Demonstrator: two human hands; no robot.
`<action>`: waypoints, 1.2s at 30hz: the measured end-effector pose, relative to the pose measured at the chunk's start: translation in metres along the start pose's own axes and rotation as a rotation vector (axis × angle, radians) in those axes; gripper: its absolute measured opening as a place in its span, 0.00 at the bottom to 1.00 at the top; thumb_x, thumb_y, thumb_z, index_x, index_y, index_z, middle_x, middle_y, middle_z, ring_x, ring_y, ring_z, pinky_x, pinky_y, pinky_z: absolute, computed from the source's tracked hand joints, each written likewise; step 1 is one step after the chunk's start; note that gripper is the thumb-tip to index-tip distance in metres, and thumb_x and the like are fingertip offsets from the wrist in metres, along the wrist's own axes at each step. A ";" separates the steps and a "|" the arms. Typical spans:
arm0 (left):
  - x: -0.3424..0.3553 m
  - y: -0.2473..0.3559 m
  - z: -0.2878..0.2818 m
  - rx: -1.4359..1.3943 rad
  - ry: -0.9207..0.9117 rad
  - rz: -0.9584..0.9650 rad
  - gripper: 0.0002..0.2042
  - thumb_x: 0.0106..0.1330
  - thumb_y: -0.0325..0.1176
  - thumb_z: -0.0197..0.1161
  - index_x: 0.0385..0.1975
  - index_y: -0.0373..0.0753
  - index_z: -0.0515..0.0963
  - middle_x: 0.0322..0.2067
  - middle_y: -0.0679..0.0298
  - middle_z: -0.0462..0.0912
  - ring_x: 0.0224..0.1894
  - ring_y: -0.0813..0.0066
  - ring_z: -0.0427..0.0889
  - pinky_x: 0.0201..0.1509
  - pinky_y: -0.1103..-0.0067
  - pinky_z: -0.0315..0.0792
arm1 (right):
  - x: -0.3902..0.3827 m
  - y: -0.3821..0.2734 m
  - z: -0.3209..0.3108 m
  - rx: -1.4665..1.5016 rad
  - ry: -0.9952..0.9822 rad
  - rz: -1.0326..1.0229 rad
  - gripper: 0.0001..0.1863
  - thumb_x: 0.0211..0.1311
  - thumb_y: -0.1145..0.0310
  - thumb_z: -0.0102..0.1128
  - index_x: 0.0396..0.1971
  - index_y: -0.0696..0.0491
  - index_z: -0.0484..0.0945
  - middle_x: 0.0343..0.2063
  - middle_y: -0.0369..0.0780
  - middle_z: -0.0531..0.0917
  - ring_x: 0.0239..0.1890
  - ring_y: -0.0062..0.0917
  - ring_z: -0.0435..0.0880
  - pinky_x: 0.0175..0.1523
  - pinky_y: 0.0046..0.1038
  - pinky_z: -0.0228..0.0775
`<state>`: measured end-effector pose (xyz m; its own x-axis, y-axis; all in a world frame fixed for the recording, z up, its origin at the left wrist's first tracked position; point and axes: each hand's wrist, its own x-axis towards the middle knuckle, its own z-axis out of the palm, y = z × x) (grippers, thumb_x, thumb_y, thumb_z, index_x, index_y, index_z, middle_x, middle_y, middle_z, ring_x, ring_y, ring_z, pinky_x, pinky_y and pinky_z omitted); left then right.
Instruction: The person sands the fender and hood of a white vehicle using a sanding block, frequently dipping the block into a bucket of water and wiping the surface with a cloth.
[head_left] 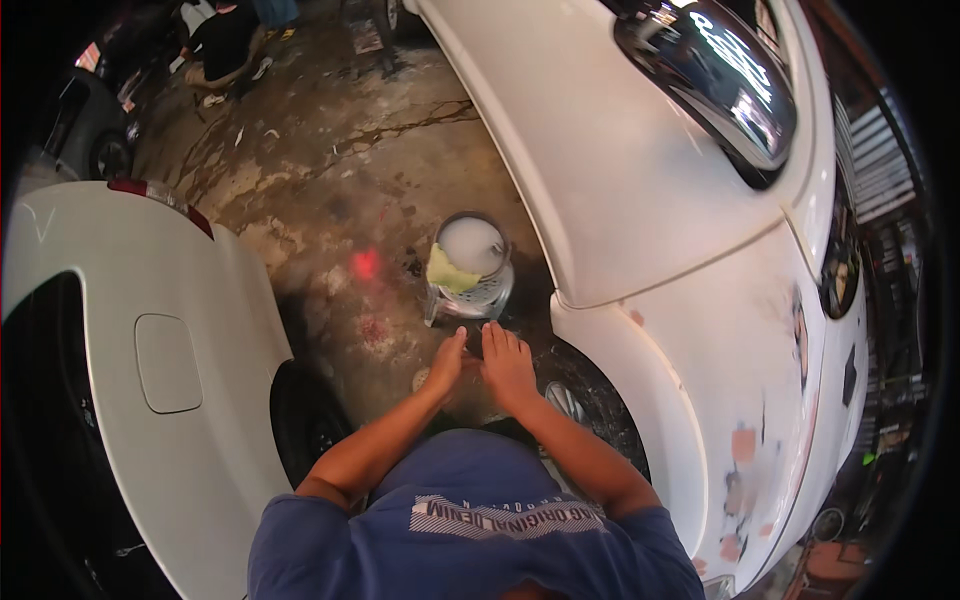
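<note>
My left hand [446, 362] and my right hand [507, 362] are stretched out low in front of me, close together, almost touching. They hover just short of a metal bucket [478, 285] of soapy water with a yellow cloth [447, 270] draped over its near rim. Whether either hand holds something small is unclear. The right hand's fingers point toward the bucket. To the right stands a white car [620, 170] with its front wheel [590, 405] just beside my right forearm.
A second white car [170, 380] with a fuel flap and a dark tyre [305, 420] stands at the left. The concrete floor [340, 170] between them is wet and cracked. A person crouches far back at the top left [225, 45]. The right car's bumper shows sanded patches [742, 445].
</note>
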<state>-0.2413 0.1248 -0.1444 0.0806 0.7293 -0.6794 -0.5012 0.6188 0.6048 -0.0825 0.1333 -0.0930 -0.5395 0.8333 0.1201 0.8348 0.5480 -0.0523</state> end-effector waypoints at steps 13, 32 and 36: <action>0.021 0.030 -0.114 0.450 0.090 0.059 0.22 0.81 0.46 0.58 0.64 0.36 0.76 0.55 0.62 0.83 0.57 0.72 0.82 0.61 0.71 0.75 | 0.245 0.129 0.229 1.551 -0.571 1.056 0.28 0.59 0.44 0.74 0.43 0.54 0.83 0.37 0.45 0.86 0.37 0.35 0.86 0.45 0.39 0.78; 0.195 0.015 -0.073 0.155 0.188 -0.132 0.26 0.80 0.53 0.57 0.68 0.40 0.72 0.59 0.59 0.80 0.60 0.63 0.80 0.60 0.67 0.76 | 0.340 0.166 0.271 1.753 -0.971 1.228 0.20 0.72 0.52 0.62 0.48 0.54 0.85 0.39 0.41 0.91 0.36 0.33 0.91 0.46 0.37 0.87; 0.225 0.071 -0.027 -0.190 0.125 -0.266 0.41 0.78 0.68 0.48 0.80 0.44 0.55 0.74 0.47 0.65 0.69 0.50 0.74 0.63 0.53 0.77 | 0.332 0.160 0.168 1.825 -0.794 1.134 0.23 0.70 0.50 0.64 0.49 0.55 0.84 0.41 0.43 0.91 0.37 0.31 0.91 0.47 0.35 0.86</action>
<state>-0.2816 0.3254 -0.2654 0.1302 0.5011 -0.8555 -0.6294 0.7085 0.3192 -0.1464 0.5103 -0.2276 -0.3845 0.3468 -0.8555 0.0300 -0.9216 -0.3870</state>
